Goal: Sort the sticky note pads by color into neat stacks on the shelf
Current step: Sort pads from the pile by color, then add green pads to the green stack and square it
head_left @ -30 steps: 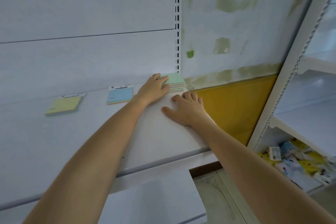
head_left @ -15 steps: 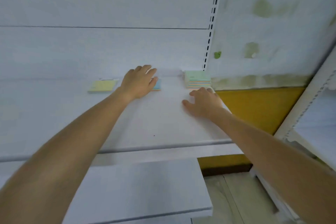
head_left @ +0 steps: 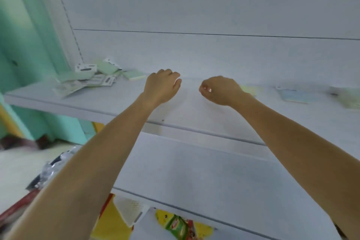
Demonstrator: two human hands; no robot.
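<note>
A: Well, where do the pads lie?
B: All on the long white shelf board (head_left: 194,112). At its left end sits a jumbled heap of pale green sticky note pads and white packaged cards (head_left: 91,79) (too blurred to count).
A: And the hands?
B: Both hang over the shelf's middle, near each other but apart. The left hand (head_left: 162,85) has its fingers loosely bent downward, holding nothing. The right hand (head_left: 221,90) has its fingers curled in with the thumb against them, and nothing shows between.
A: Smaller things?
B: A pale blue square pad (head_left: 296,96) lies flat further right, and a pale yellow pad (head_left: 252,90) peeks out just behind the right wrist.
</note>
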